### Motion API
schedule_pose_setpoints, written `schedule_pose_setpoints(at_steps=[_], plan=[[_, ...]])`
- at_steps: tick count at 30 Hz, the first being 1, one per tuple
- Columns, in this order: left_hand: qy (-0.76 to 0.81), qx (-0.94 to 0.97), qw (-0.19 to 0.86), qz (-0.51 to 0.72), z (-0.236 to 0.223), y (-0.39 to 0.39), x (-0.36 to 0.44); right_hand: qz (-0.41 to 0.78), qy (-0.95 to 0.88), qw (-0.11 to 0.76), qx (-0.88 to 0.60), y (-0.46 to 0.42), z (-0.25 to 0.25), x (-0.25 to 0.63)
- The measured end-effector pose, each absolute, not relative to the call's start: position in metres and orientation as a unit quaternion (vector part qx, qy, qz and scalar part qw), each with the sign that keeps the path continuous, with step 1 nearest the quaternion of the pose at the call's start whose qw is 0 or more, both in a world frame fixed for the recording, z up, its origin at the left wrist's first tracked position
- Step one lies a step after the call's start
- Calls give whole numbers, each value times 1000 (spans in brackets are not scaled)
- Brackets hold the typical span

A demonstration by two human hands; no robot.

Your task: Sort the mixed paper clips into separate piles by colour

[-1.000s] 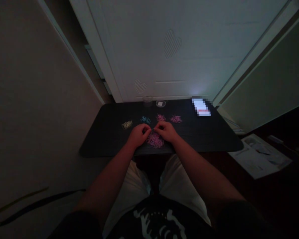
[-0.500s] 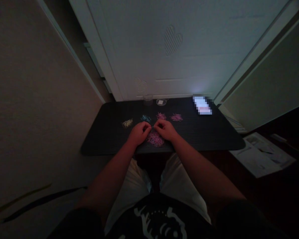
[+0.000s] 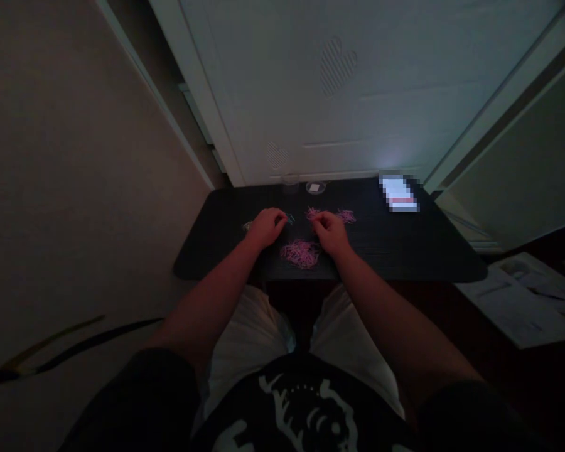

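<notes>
5 piles of thin strands lie on the black table (image 3: 395, 251). A moment ago my 2 hands were almost together above the big pink pile (image 3: 300, 254); now they have parted and reached forward, leaving that pile uncovered near the front edge. My left hand (image 3: 265, 228) has its thumb and fingertips drawn close just beside the blue pile (image 3: 290, 218), and it partly hides the yellow pile (image 3: 246, 226). My right hand (image 3: 332, 233) has its fingertips bunched at the middle pink pile (image 3: 312, 213); in this dim light I cannot tell if either hand pinches a strand. I judge that the shared handling has given way to separate work at 2 small piles.

The right pink pile (image 3: 346, 216) sits just beyond my right hand, so sideways drift there could scatter it. Toward the back edge, the clear cup (image 3: 290, 184) and round clear dish (image 3: 316, 188) limit my forward reach. My widest room is rightward, short of the lit phone (image 3: 399, 193) and the rounded corner.
</notes>
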State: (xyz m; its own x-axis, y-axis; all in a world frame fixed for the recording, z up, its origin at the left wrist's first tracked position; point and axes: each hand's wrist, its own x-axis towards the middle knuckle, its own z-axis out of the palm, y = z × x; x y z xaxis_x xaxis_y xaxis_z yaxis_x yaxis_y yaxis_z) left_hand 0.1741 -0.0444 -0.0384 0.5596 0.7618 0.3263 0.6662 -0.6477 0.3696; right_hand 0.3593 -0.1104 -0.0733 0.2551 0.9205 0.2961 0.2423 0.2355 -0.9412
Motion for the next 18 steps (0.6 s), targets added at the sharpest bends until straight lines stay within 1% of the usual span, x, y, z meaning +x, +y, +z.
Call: schedule_pose_setpoints(at_steps=[4, 8, 15, 18], plan=[[406, 895, 68, 171, -27, -24, 172, 284, -541, 580, -539, -110, -76, 360], [407, 902, 61, 133, -26, -14, 165, 284, -538, 583, -539, -109, -79, 362], [420, 876, 91, 217, -26, -23, 141, 276, -564, 552, -549, -108, -81, 361], [409, 882, 122, 199, -30, -40, 134, 274, -576, 541, -549, -110, -79, 360]])
